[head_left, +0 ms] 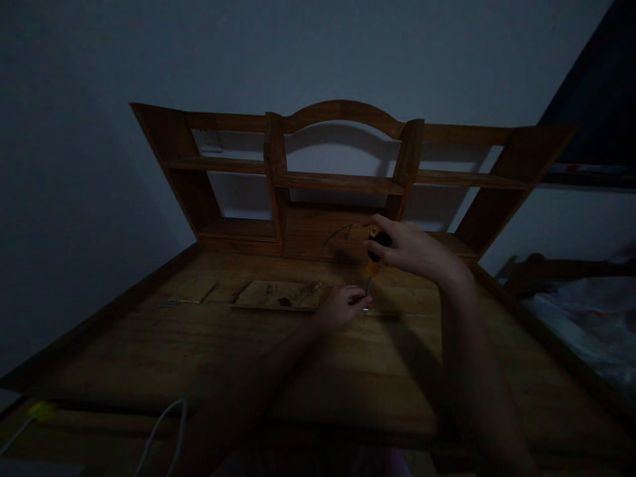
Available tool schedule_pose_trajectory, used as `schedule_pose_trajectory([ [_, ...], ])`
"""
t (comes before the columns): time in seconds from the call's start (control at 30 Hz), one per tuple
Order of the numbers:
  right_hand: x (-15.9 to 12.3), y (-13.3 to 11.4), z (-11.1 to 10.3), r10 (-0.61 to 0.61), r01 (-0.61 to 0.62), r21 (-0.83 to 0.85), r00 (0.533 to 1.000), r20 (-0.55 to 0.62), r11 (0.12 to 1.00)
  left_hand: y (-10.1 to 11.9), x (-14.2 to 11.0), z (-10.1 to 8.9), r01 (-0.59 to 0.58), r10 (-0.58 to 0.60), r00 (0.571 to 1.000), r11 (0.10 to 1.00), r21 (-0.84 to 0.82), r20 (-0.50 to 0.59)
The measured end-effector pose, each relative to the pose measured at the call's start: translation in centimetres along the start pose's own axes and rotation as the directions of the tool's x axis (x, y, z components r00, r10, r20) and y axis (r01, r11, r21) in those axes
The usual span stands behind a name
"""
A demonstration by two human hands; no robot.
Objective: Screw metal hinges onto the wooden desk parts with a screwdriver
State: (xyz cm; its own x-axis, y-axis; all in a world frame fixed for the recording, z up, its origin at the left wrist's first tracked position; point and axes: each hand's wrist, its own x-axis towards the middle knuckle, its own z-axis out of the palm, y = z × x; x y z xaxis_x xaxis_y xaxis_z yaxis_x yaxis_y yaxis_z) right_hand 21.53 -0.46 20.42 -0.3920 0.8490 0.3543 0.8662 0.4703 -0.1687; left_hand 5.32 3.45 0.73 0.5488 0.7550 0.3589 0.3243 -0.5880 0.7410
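Note:
My right hand [410, 250] is closed round the yellow and black handle of a screwdriver [373, 257], held upright with its tip pointing down at the wooden desk top [248, 351]. My left hand [342, 306] rests on the desk just below, fingers pinched at the screwdriver's tip, where a small metal piece [366, 309] glints. What the left fingers hold is too small to make out. Left of that hand, a flat wooden panel [278, 295] lies on the desk.
A wooden shelf unit [342, 179] with an arched top stands at the back of the desk against a pale wall. A smaller wooden piece [193, 290] lies at the left. A white cable [159, 427] hangs at the near edge. A bed [581, 324] is at right.

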Motion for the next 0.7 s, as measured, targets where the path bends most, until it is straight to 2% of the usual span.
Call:
schedule_pose_trajectory([
  [0.07,0.2,0.1,0.2,0.008,-0.008,-0.038,1.000,-0.016,0.999,0.1,0.0,-0.1,-0.008,0.008,1.000,1.000,0.012,0.000],
  [0.13,0.3,-0.2,0.5,0.041,-0.049,-0.145,0.997,-0.059,0.988,0.1,0.0,-0.2,-0.020,0.020,1.000,0.999,0.029,-0.003],
  [0.27,0.4,-1.7,0.8,0.111,-0.161,-0.347,0.981,-0.160,0.924,0.0,0.0,-0.1,-0.038,0.039,0.999,0.997,0.065,-0.018],
  [0.4,0.3,-2.1,0.6,0.131,-0.159,-0.263,0.984,-0.121,0.952,0.0,0.0,0.0,-0.046,0.047,0.999,0.998,0.039,-0.021],
  [0.57,0.2,-0.8,0.2,0.082,-0.086,-0.087,0.996,-0.046,0.993,0.3,0.0,-0.2,-0.024,0.024,1.000,0.998,0.051,-0.001],
  [0.7,0.4,-0.2,0.5,0.049,-0.054,-0.089,0.997,-0.063,0.995,0.5,0.0,-0.3,-0.013,0.013,1.000,0.999,0.045,-0.001],
])
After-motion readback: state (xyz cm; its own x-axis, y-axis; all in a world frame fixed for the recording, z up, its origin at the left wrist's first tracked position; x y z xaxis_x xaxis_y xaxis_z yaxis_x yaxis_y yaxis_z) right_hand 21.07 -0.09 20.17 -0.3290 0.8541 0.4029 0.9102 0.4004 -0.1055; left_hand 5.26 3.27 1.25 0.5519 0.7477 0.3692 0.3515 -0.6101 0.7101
